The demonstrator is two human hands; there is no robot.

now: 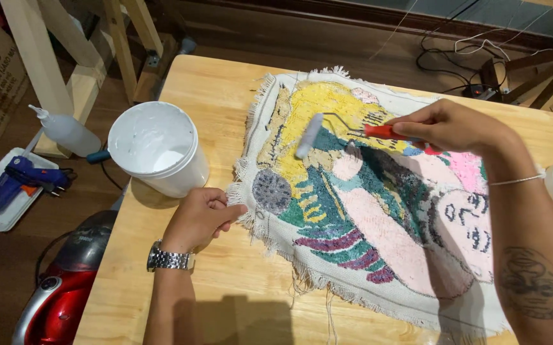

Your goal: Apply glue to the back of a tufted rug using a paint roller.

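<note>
Nearest the camera, the left hand (198,217) sits on the tabletop (225,294), fingers curled and pinching the fringed near-left edge of the tufted rug (378,217), which lies face-down-flat across the middle of the wood. Far left, a white bucket (158,148) of pale paste stands just beside that hand. Moving right, the foam roller (309,135) rests on the yellow patch, its red handle clamped in the right hand (445,126), grip pressed together round it. Best kept: the edge held taut, strokes even and overlapping, light pressure so the fringe stays clean.
</note>
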